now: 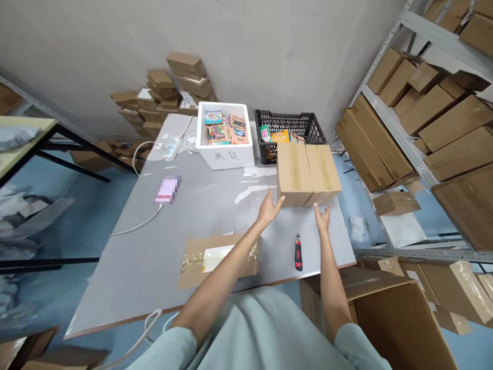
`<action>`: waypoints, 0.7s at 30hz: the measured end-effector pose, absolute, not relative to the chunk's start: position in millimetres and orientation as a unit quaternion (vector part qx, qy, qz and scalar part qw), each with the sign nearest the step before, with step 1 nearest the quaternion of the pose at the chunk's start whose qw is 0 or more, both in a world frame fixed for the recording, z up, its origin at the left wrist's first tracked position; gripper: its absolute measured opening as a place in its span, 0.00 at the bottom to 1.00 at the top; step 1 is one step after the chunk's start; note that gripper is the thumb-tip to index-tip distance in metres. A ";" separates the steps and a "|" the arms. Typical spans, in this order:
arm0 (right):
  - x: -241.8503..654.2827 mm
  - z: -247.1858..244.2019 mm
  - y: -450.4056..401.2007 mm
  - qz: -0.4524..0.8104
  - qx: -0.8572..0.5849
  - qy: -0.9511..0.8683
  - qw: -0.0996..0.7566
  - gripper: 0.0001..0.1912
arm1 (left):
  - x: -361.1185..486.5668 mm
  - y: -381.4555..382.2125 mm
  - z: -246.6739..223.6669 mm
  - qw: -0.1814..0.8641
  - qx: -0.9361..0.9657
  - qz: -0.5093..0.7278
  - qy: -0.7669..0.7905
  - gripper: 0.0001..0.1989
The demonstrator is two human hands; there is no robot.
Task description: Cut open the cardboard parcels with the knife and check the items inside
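Note:
Two taped cardboard boxes, the left box [292, 167] and the right box [324, 167], stand side by side at the table's right end. My left hand [270, 206] is at the near left corner of the left box, thumb and fingers spread. By the near side of the right box is my right hand [322, 218], its fingers apart and its thumb close to the cardboard. Whether either hand presses on a box I cannot tell. A red and black utility knife [298, 253] lies between my forearms. Partly under my left forearm is a flat cardboard piece [192, 262] with a white label.
Behind the boxes stands a black plastic crate [285, 121] of colourful packets. A white foam box [231, 159] with small packs is beside it. A pixelated device [168, 189] with a cable lies on the grey table [127, 267]. Shelves of cartons [442, 108] rise at right.

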State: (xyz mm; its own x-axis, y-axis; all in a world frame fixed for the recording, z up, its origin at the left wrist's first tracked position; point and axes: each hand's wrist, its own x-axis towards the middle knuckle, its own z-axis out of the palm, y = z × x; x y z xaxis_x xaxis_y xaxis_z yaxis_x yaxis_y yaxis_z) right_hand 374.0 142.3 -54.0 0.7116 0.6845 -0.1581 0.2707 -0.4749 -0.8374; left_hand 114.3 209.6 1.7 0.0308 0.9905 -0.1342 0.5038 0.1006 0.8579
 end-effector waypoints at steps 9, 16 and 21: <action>277.4 -132.6 -17.0 0.283 -0.865 -0.369 0.188 0.41 | -76.4 74.4 -43.8 0.197 0.625 0.298 0.695 0.46; 269.3 -96.6 4.5 0.289 -0.818 -0.477 0.144 0.22 | -156.9 24.8 -46.1 0.240 0.613 0.267 0.704 0.51; 225.9 -25.2 27.7 0.279 -0.756 -0.580 0.124 0.24 | -181.9 15.2 -46.4 0.333 0.627 0.279 0.647 0.50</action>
State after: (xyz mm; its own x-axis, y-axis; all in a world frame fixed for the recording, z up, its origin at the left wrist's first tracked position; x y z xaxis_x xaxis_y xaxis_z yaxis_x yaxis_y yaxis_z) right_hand 225.9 27.7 -25.2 0.1723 0.9449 -0.2784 0.8068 -0.2975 -0.5104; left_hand -181.9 15.2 -46.4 0.0071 0.9966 -0.0817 0.6257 0.0592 0.7778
